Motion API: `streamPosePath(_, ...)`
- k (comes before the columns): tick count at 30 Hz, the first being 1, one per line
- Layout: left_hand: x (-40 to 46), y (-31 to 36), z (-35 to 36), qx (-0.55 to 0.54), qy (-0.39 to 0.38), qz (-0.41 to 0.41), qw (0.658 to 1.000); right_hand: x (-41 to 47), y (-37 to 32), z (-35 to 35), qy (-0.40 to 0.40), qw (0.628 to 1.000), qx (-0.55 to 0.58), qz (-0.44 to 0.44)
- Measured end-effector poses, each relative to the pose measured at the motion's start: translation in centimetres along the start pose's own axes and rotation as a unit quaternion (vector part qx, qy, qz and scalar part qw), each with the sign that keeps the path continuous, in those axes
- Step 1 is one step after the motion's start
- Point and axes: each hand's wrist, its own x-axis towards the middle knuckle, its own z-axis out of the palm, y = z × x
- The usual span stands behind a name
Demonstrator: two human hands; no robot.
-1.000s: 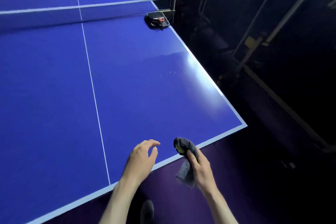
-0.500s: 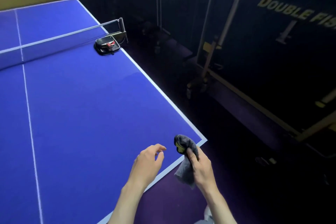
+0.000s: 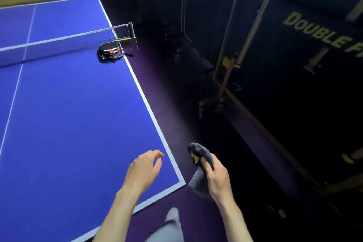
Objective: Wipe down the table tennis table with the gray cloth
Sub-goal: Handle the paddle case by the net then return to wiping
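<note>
The blue table tennis table (image 3: pixel 74 116) fills the left of the head view, its near right corner low in the middle. My right hand (image 3: pixel 217 178) grips a bunched gray cloth (image 3: pixel 200 180) with a yellow tag, held in the air just right of that corner, off the table. My left hand (image 3: pixel 144 171) hovers over the table's corner area with loosely curled fingers and holds nothing.
A net (image 3: pixel 64 45) crosses the table farther away, clamped at the right edge by its post (image 3: pixel 131 31). A black paddle case (image 3: pixel 111 52) lies beside the post. A folded dark table (image 3: pixel 294 65) stands to the right across a purple floor aisle (image 3: pixel 176 92).
The view has swung to the right, so the table's corner now sits left of the cloth. Both hands keep their poses; the cloth is now beyond the table's edge.
</note>
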Motion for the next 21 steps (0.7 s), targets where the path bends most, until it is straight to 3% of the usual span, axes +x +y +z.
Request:
streamPosePath(5, 8.0, 3.1, 2.4, -0.043, 0.004, -0.025, 0.999, 8.6, -1.0, -2.3, -0.028, 0.997, -0.069, -0.01)
streamPosePath(10, 18.4, 7.0, 3.4, -0.251, 0.017, -0.068, 0.965, 18.3, -2.6, -4.3, -0.054, 0.993, -0.107, -0.011)
streamPosePath(17, 26.2, 8.1, 0.6, -0.216, 0.062, -0.108, 0.968, 29.8, -5.1, -3.5, -0.063, 0.995, -0.074, -0.005)
streamPosePath(21, 29.4, 7.0, 0.3, -0.222, 0.097, -0.168, 0.956, 36.0, -6.3, -2.1, -0.115, 0.991, -0.066, -0.006)
